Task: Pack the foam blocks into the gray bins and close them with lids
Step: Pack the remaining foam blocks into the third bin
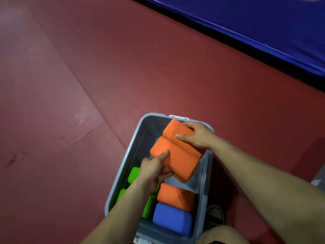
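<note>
The orange foam blocks (pixel 175 155) looked matt and finely grained, with soft rounded edges. The blue block (pixel 172 219) and green blocks (pixel 133 175) had the same dull foam finish. The gray bin (pixel 140 138) was smooth hard plastic with a faint sheen. The floor (pixel 88 67) was a matt, rubbery sheet, scuffed in patches. The blue mat (pixel 246 23) had a slightly glossy, vinyl-like cover.

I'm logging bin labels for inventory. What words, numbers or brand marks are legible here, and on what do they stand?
No text here is legible.
Sticker on the near rim of the gray bin: red and white marks, too blurred and cut off to read.
Blue mat: a pale mark at the frame's top edge, cut off, unreadable.
Foam blocks: no print visible.
</note>
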`<state>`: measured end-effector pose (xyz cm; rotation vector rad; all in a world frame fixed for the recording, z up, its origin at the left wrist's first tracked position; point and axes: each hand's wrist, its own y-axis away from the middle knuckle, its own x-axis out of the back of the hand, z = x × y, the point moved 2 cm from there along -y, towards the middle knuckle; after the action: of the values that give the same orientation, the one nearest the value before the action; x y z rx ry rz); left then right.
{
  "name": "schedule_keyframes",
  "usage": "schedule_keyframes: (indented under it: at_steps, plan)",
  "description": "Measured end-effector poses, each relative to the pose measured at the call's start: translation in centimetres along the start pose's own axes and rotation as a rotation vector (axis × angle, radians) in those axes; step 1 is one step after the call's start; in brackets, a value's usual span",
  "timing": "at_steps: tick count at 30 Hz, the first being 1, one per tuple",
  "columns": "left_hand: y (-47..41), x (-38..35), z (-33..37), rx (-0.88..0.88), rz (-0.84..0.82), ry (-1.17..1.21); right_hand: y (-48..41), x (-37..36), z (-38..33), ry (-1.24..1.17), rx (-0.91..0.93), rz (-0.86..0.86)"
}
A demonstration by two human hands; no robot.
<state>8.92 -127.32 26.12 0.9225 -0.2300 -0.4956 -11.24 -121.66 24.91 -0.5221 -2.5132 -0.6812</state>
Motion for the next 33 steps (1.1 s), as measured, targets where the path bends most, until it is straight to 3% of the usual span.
schedule_keyframes:
  at_steps: [8,11,20,25,29,33]
  plan:
    - [-1.7,-0.1,-5.5,0.151,-0.031,0.109,-0.3,-3.1,2.9,0.155,-0.06,-0.144]
    - [-2.7,0.2,-8.2,0.165,-0.04,0.03,0.2,-4.3,4.5,0.183,-0.072,-0.195]
    - [-5.0,3.1,-9.5,0.115,0.136,-0.517,-1.2,-7.4,5.6,0.297,-0.013,-0.323]
    - [-7.5,3.4,-10.6,-0.061,0.283,-0.997,-1.8,-9.3,8.3,0.31,-0.038,-0.35]
    - [-7.8,3.1,-10.3,-0.34,0.501,-1.265,-2.8,-10.3,9.5,0.303,-0.049,-0.36]
    - [-10.4,2.2,-10.2,-0.348,0.366,-1.486,-3.2,-11.8,11.3,0.345,-0.059,-0.39]
